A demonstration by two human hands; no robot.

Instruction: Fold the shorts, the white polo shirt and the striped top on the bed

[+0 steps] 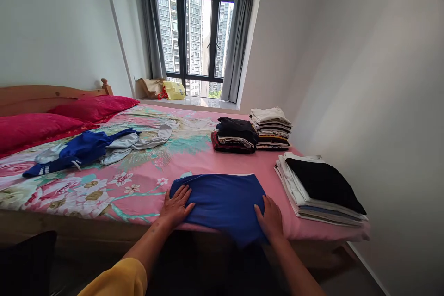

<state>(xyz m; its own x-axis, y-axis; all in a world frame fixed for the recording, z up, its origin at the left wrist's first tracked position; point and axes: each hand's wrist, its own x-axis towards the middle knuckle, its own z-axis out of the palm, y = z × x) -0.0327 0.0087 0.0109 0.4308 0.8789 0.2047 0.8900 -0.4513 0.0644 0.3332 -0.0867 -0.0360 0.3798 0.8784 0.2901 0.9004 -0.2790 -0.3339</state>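
A blue folded garment [222, 201] lies at the near edge of the bed, its lower part hanging over the edge. Resting on its left side is my left hand [176, 206], fingers spread and the palm down. My right hand [270, 217] touches the right side, its thumb on the cloth and apart from the fingers. Neither hand is closed around the fabric. The exact kind of garment cannot be made out.
Folded clothes stand in piles: a white-and-black stack [322, 189] at right, a dark stack [236, 134] and a tall stack [271, 129] farther back. A crumpled blue-and-grey garment [93, 145] lies at left, near red pillows [93, 107]. A wall [391, 125] borders the right.
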